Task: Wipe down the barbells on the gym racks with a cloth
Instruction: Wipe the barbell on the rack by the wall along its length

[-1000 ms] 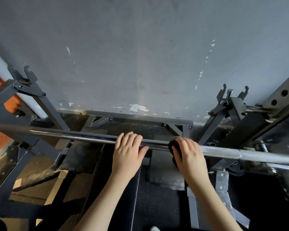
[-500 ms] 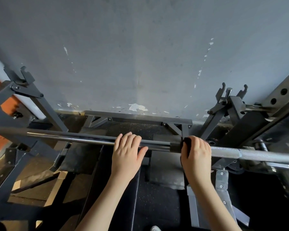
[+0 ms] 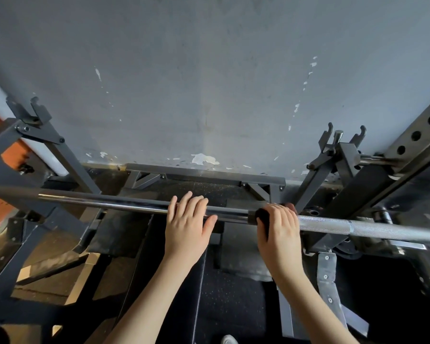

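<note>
Looking down from my head camera, the barbell runs left to right across the rack, in front of the grey wall. My left hand lies over its smooth middle, fingers straight and thumb splayed, gripping nothing. My right hand is clenched round the dark cloth, wrapping it onto the bar where the knurling begins.

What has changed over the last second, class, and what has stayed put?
The right hand, gripping the dark cloth around the barbell, slid a little rightward along the bar, then back left. The left hand stayed resting on the bar, and the barbell did not shift.
</note>
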`<state>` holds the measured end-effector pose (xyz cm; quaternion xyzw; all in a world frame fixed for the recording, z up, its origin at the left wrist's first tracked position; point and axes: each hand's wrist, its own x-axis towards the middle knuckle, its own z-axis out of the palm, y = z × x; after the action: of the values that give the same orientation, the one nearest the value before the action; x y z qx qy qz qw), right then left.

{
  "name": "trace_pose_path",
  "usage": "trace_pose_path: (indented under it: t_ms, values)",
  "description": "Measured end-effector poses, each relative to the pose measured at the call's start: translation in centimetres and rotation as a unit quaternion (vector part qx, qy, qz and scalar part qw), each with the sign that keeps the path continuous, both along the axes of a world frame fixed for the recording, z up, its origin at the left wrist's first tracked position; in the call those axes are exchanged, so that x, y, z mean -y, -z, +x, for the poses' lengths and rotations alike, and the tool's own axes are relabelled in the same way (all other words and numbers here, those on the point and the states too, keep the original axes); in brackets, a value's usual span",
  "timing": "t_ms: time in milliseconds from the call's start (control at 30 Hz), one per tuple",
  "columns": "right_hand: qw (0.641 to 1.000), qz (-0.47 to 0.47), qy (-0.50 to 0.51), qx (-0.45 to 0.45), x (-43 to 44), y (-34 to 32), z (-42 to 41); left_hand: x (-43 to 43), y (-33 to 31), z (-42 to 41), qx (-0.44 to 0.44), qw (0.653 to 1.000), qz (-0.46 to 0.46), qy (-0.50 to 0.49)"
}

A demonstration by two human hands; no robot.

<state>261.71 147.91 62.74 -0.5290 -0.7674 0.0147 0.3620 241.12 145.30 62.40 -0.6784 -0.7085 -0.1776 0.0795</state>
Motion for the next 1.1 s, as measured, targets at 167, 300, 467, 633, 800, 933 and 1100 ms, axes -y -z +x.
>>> trace_pose_path:
  t_ms: [167, 300, 467, 633, 800, 933, 1100]
  values:
    - [0.998, 0.002, -0.052, 0.045, -0.9, -0.2, 3.0, -1.5, -1.0, 2.7, -0.019, 0.997, -0.034, 0.062]
    - [0.996, 0.002, -0.072, 0.051, -1.1, -0.3, 3.4, -2.2, -1.3, 6.0, -0.002, 0.992, -0.045, 0.120]
    - [0.999, -0.046, 0.006, 0.016, -3.0, -1.5, 3.3, -1.9, -1.0, 5.5, -0.002, 0.992, -0.018, 0.128]
    - [0.999, 0.018, 0.034, 0.021, -0.3, 0.0, 1.9, -1.9, -0.4, 5.8, 0.009, 0.992, -0.008, 0.127]
    - [0.999, 0.015, 0.027, 0.012, -1.5, -0.7, 5.5, -1.9, -0.4, 5.8, 0.014, 0.991, 0.001, 0.133]
    - [0.997, 0.028, 0.061, -0.032, -0.2, -0.3, 1.9, -1.9, -0.4, 5.9, 0.014, 0.992, 0.006, 0.125]
    - [0.999, 0.030, -0.016, 0.013, -0.9, -0.4, 5.6, -1.8, -0.3, 5.8, 0.010, 0.992, 0.017, 0.128]
